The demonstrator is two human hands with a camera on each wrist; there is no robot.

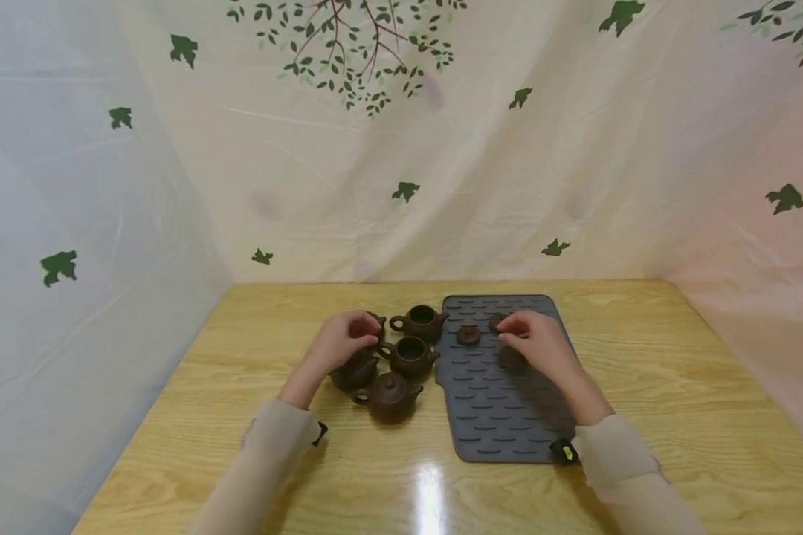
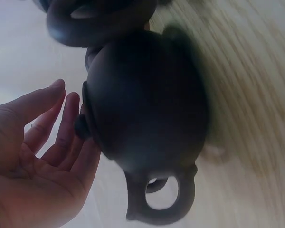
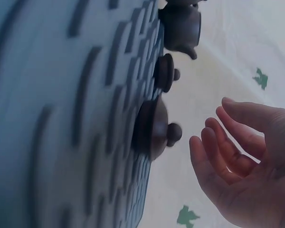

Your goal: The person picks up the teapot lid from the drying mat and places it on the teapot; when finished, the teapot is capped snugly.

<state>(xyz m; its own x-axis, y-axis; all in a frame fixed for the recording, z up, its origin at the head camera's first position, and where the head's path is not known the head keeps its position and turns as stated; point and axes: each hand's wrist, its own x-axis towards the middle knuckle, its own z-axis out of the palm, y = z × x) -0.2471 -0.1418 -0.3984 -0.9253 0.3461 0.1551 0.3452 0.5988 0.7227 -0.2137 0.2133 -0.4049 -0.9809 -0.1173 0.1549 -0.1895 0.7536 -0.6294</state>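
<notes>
Two lidless teapots (image 1: 424, 329) stand between my hands, just left of the grey ridged mat (image 1: 485, 417), spouts toward it and handles away, so their long axes run roughly crosswise before me. Loose lids lie on the mat to the right of those pots; the nearest lid (image 3: 156, 126) sits below my right hand (image 1: 538, 343), its knob (image 3: 175, 134) up toward my fingertips, with a gap between. My right hand is therefore nearer the loose lids, my left hand (image 1: 337, 340) nearer the lidded teapots (image 1: 391, 406). My right forearm slants forward and inward, thumb parted from bent fingers, holding nothing that I can see. My left forearm slants in too, its hand over the leftmost pots, thumb and fingers spread apart, gripping nothing visible; whether a fingertip brushes a pot, I can't tell.
</notes>
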